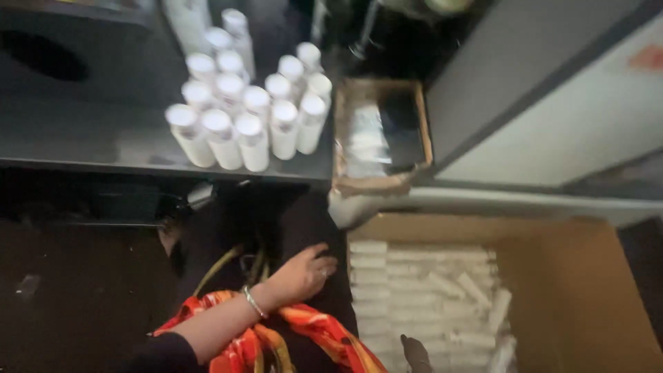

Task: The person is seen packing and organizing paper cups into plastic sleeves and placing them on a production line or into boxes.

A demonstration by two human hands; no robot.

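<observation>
Dark shelf (83,148) at upper left holds capped white bottles (248,103); box (587,276) at lower right stays full of tubes (421,290). My left hand (304,273) rests spread, empty, on black cloth (290,221); right unseen.

Your cardboard box (587,290) runs off the bottom and right edges. Blur smears the white tubes (421,290) inside it. A dark shape (416,354) at the bottom edge cannot be identified.

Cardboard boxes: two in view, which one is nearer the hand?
The large open box on the floor, packed with white tubes, lies just beside the hand. The small box sits higher up, on the dark shelf by the standing white bottles.
</observation>
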